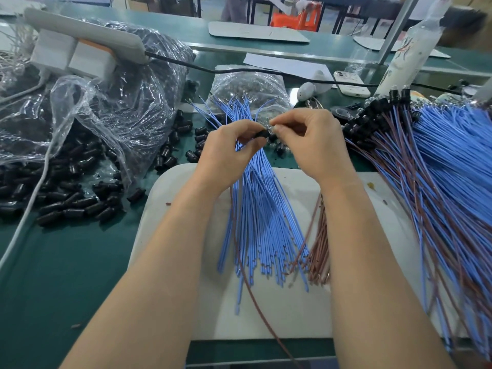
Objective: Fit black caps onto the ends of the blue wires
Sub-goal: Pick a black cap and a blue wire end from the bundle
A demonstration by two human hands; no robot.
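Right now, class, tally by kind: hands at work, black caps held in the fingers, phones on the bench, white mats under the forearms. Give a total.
Hands: 2 (left hand, right hand)
Caps held: 1 (black cap)
Phones: 1 (phone)
Mats: 1 (white mat)
Total: 5

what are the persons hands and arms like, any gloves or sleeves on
No gloves: the left hand and right hand are bare. No sleeves show either; the left forearm and right forearm are uncovered down to the picture's bottom edge. No watch, bracelet or ring is visible.
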